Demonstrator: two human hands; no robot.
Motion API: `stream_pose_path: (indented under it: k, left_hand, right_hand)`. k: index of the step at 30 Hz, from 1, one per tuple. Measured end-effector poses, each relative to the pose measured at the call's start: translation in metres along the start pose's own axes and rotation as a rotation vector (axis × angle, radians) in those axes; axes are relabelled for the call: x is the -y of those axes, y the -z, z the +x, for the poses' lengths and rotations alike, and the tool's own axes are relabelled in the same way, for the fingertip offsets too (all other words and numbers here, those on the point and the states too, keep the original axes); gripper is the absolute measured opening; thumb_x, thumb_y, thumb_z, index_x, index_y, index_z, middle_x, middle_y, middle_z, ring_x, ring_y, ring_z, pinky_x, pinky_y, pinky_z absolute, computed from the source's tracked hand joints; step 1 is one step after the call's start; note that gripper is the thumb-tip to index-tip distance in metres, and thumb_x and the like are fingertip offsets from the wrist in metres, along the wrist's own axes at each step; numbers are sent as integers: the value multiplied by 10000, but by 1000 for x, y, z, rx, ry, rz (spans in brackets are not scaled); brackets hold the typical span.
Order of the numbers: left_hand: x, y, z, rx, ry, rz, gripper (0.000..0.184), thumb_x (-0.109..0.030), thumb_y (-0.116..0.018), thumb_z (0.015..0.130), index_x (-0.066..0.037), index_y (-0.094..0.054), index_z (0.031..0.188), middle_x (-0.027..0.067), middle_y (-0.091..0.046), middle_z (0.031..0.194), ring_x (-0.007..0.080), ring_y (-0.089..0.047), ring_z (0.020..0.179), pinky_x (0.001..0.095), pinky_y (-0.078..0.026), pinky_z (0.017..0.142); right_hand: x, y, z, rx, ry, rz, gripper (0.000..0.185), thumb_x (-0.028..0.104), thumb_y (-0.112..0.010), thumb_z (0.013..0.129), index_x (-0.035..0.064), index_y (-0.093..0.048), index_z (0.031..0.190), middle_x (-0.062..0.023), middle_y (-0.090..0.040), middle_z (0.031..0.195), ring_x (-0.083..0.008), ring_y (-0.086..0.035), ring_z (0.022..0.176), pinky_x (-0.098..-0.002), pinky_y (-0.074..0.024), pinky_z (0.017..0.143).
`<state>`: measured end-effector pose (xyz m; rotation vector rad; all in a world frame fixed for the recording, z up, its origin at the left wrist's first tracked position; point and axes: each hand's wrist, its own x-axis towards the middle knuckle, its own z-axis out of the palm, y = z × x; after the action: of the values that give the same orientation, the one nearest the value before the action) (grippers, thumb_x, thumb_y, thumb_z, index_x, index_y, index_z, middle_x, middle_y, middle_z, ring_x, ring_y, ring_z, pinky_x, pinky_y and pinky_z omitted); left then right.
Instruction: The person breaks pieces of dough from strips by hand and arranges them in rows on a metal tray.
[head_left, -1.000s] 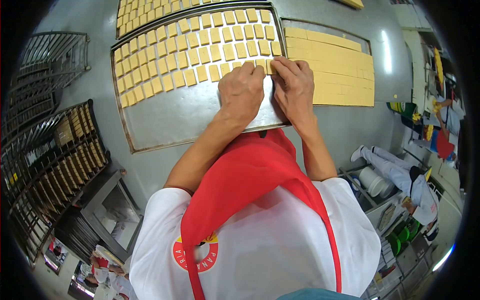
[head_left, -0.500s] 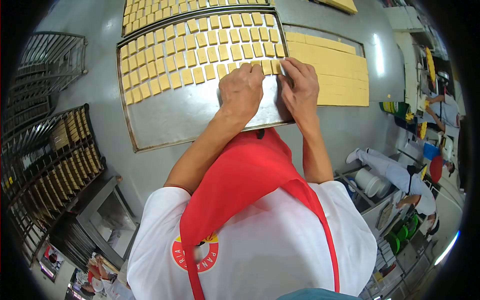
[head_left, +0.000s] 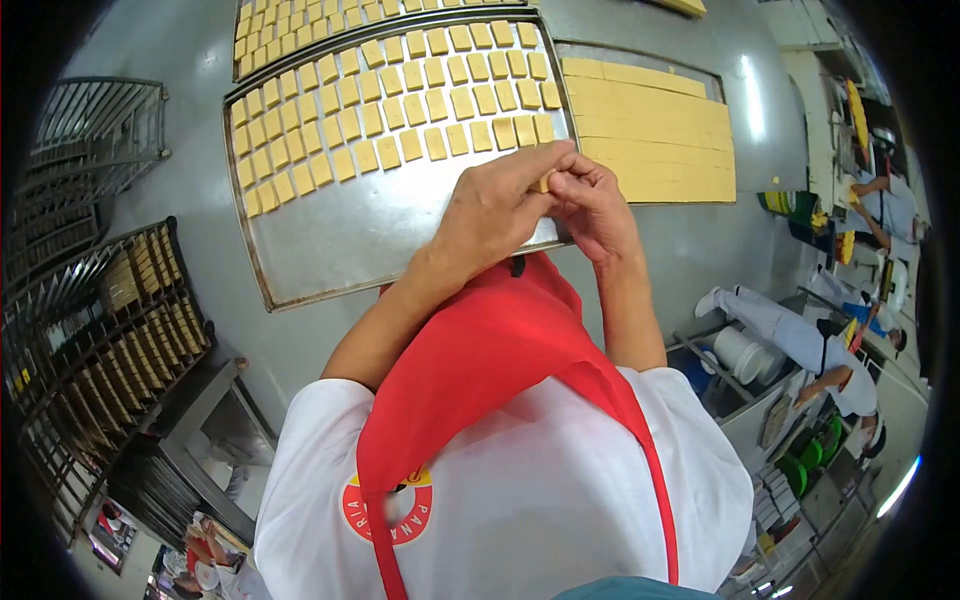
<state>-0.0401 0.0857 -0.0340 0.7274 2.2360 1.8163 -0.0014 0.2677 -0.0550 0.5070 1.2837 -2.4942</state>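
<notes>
Over the right front part of a metal baking tray [head_left: 370, 235], my two hands meet. My left hand [head_left: 490, 205] is bent with its fingers closed and reaching over toward the right. My right hand [head_left: 600, 210] pinches with thumb and fingers against it. A small yellow dough piece [head_left: 544, 183] shows between them; whether more pieces are in the hands is hidden. Several rows of rectangular dough pieces [head_left: 435, 105] lie on the tray beyond my hands. The nearest row ends at the right side, just past my fingertips.
Right of the tray lies a yellow dough sheet [head_left: 650, 130] scored into long strips. Another tray of cut pieces [head_left: 290, 40] adjoins the far edge. Metal racks [head_left: 130, 320] with loaded trays stand at left. Other people work at right, one in white clothes [head_left: 775, 330].
Both hands have moved back from the nearest row and come together. Pieces at that row's right end, earlier under my fingers, are now uncovered, and a dough piece shows between my hands.
</notes>
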Motion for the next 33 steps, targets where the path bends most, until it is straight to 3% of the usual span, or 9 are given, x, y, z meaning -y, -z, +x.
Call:
stream_pose_path:
  k: [4,6,7,11,16,19,26,28,33]
  left_hand:
    - [5,-1,0,-203,-132,269,557,-181,-915,777,-32,-704,1271,159,-770,1097,260,-767,914,339,-599,785]
    - [2,1,-4,-133,194,233,595,-260,-978,717,-9,-720,1191,132,-775,1015,182,-749,862,300,-586,758]
    - [8,-1,-5,-100,245,146,490,-222,-940,799,20,-726,1168,111,-775,954,118,-709,794,262,-562,707]
    - [16,-11,-3,-179,324,-91,377,-151,-890,863,36,-747,1156,94,-777,918,102,-687,755,241,-545,673]
    - [16,-6,2,-139,478,-376,331,-95,-855,857,47,-774,1145,128,-800,929,150,-751,822,284,-595,763]
    - [24,-8,-1,-133,423,-341,215,-71,-799,923,47,-783,1101,85,-787,871,94,-701,760,239,-550,659]
    - [14,1,-9,-116,523,-214,228,-66,-766,922,56,-776,1113,109,-786,863,123,-733,737,258,-567,672]
    - [17,6,-18,-176,445,-86,234,-69,-768,921,47,-777,1125,106,-787,868,133,-746,755,260,-578,696]
    - [18,30,-32,-273,379,-28,232,-79,-777,893,25,-786,1101,129,-798,894,143,-739,747,269,-573,690]
  right_hand:
    - [-3,10,1,-28,144,11,208,-40,-765,904,-55,-703,1102,-136,-741,1018,-163,-727,897,-282,-603,839]
    - [-5,12,2,-61,198,-37,207,-35,-767,908,-63,-712,1105,-141,-744,1034,-163,-729,895,-280,-604,833]
    - [-6,11,2,-91,254,-89,206,-30,-770,912,-72,-721,1107,-147,-746,1050,-163,-731,893,-277,-605,827]
    - [2,3,-1,-182,249,-234,202,-11,-780,921,-80,-734,1106,-149,-747,1074,-153,-728,893,-270,-603,820]
    - [4,2,-2,-146,351,-313,241,-33,-785,919,-80,-713,1145,-127,-742,1067,-127,-720,908,-262,-599,803]
    - [6,-10,-6,-185,313,-411,263,-41,-789,912,-81,-694,1153,-103,-735,1030,-108,-707,878,-244,-585,762]
    - [-6,-9,-8,-264,380,-636,197,-7,-756,930,-8,-712,1121,-77,-722,1003,-108,-657,757,-263,-536,656]
    - [-1,-9,-12,-373,857,-1197,191,-7,-740,903,18,-725,1092,-113,-718,1079,-200,-681,798,-319,-550,700]
    - [-4,11,-9,-354,951,-1619,214,-33,-775,832,19,-744,1037,-111,-728,1111,-275,-696,888,-368,-567,764]
